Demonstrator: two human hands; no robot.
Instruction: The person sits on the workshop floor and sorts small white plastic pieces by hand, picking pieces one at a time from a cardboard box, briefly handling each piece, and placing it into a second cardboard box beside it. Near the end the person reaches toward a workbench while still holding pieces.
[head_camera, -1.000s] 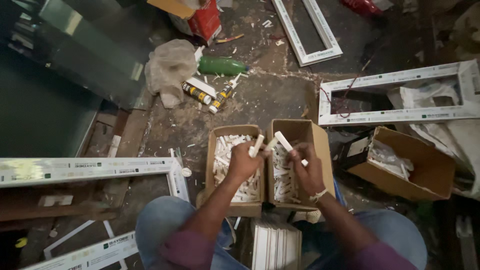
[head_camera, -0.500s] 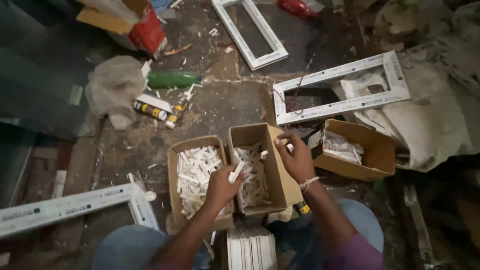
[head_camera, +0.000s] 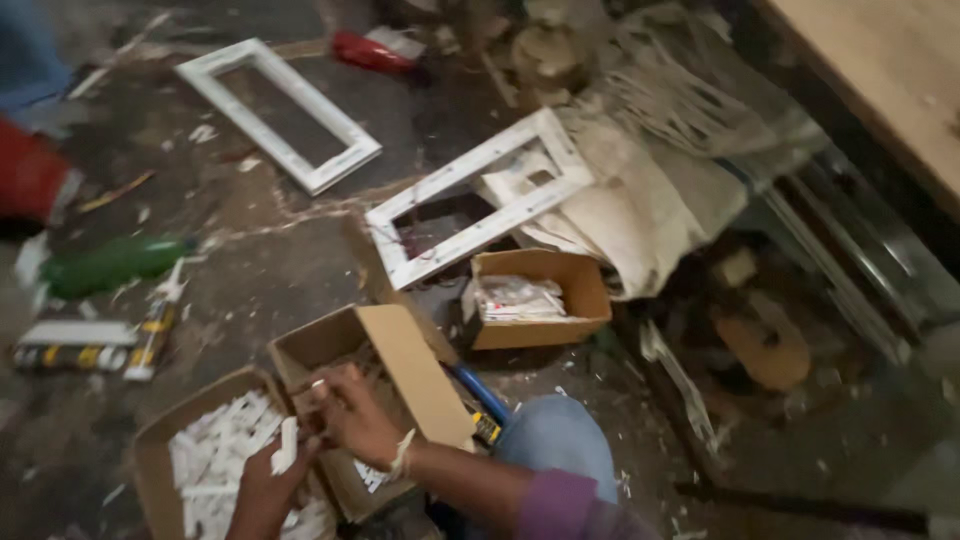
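A single head-worn camera looks steeply down from above the seated person onto a littered workshop floor (head_camera: 250, 280), tilted and slightly blurred. The person's knee (head_camera: 555, 440) and forearms enter from the bottom edge, close to the lens, while white frames (head_camera: 480, 200) lie farther up. No second view shares the scene.

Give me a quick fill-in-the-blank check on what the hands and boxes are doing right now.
1. The left hand holds a small ____ piece over the leftmost box.
2. The right hand reaches into the ____ cardboard box.
3. The bottle lying on the floor is ____.

Missing words: white; middle; green
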